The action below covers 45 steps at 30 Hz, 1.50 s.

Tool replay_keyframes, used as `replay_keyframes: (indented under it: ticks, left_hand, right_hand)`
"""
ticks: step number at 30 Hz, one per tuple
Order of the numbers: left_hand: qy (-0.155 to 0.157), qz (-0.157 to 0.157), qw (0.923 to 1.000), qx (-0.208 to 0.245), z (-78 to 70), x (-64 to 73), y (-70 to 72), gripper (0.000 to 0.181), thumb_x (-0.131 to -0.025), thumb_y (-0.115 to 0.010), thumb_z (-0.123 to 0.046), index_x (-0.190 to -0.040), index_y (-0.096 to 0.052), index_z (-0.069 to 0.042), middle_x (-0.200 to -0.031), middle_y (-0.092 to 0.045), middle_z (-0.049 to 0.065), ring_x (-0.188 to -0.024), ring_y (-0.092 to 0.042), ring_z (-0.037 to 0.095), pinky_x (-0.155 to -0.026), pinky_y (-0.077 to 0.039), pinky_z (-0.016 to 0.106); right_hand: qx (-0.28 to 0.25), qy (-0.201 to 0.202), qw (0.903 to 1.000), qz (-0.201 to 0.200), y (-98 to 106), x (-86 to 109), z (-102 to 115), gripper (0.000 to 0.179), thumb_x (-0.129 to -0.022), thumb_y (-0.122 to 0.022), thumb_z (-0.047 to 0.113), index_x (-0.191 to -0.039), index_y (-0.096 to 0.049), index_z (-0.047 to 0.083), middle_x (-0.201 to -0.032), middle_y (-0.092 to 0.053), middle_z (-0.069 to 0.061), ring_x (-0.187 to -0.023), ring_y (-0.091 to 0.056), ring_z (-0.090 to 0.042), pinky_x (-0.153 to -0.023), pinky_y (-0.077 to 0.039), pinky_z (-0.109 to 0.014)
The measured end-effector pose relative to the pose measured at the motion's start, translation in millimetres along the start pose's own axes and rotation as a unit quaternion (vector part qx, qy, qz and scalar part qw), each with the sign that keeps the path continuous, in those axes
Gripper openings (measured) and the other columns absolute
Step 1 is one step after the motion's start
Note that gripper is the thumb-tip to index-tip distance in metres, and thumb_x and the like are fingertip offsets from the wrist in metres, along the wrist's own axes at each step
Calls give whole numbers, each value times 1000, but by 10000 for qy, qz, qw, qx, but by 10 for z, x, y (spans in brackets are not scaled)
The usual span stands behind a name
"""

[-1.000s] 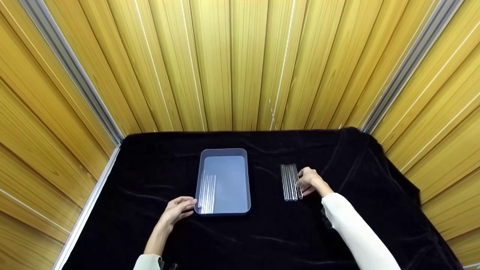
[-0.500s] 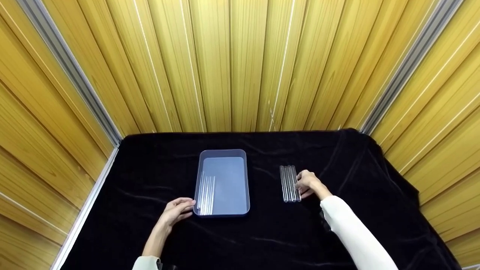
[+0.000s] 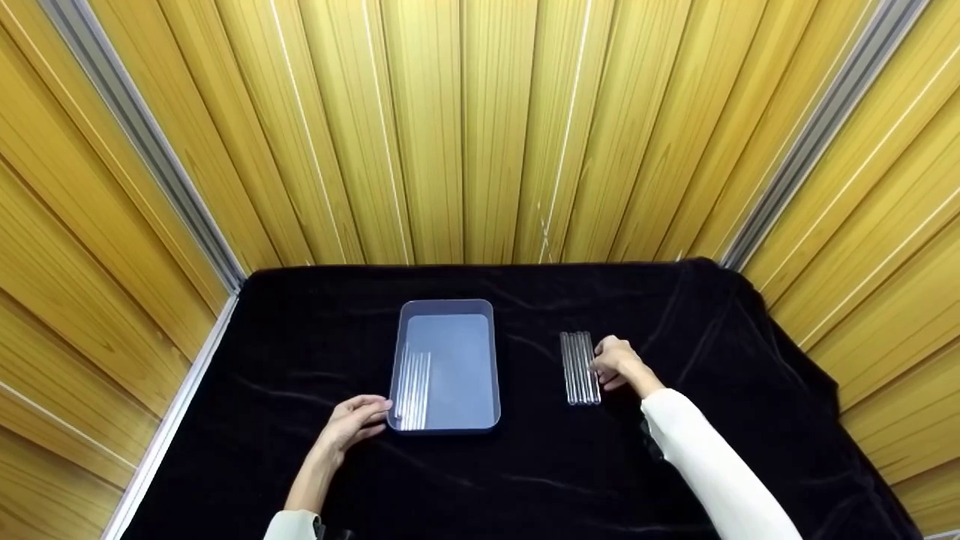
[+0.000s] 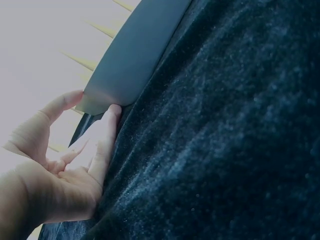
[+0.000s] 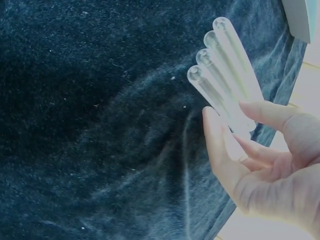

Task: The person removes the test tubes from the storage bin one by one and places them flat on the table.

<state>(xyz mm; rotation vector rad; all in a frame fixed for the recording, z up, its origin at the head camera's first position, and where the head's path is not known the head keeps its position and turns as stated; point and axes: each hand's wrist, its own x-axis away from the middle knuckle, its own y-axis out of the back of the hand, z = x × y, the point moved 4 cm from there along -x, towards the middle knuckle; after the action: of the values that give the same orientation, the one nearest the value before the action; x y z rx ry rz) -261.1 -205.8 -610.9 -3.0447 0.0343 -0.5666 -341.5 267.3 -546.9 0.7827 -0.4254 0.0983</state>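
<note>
Clear glass test tubes [image 3: 576,367], several side by side, lie on the black cloth right of the tray. My right hand [image 3: 616,361] pinches the rightmost tube. In the right wrist view, the thumb overlaps the tubes [image 5: 220,80] and the index fingertip [image 5: 208,114] is at the near tube's side; their rounded ends point away. A translucent bluish plastic tray [image 3: 461,429] holds several more tubes [image 3: 414,390] along its left side. My left hand [image 3: 352,421] holds its front left corner, thumb at the rim and a fingertip [image 4: 115,108] low on the wall [image 4: 130,60].
Wrinkled black velvet cloth [image 3: 525,480] covers the table. Yellow wood-patterned panels [image 3: 495,135] enclose the back and sides, with grey metal posts [image 3: 810,135] at the corners. Dark wrist straps show at both sleeves.
The rightmost tube has shifted slightly left, closing up against the others under my right hand's fingers. My left hand and the tray stay in place.
</note>
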Motion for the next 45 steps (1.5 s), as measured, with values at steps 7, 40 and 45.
replay_keyframes:
  ticks: [7, 40, 45]
  left_hand:
    - [-22, -27, 10000, 39, -19, -8, -2, 40, -94, -73, -16, -123, -60, 8, -106, -75, 5, -97, -72, 14, -84, -63, 29]
    - [-27, -46, 10000, 1, -9, 32, 16, 40, -94, -72, -16, -124, -60, 8, -107, -75, 6, -97, -72, 14, -83, -63, 27]
    - [-65, -23, 10000, 63, -5, 32, -2, 38, -94, -72, -15, -122, -60, 7, -106, -75, 4, -98, -72, 13, -84, -62, 27]
  right_hand:
    - [428, 383, 9978, -328, 4, 15, 218, 40, -84, -67, 2, -122, -62, -9, -85, -71, -20, -65, -72, -22, -60, -65, -38]
    - [86, 2100, 9772, 311, -1180, 501, 1563, 36, -85, -74, 2, -120, -67, -6, -80, -75, -15, -71, -76, -38, -55, -63, -34]
    - [602, 1815, 9787, 748, -1457, 514, 1637, 44, -89, -75, 9, -127, -61, -10, -77, -72, -14, -68, -76, -35, -56, -64, -35]
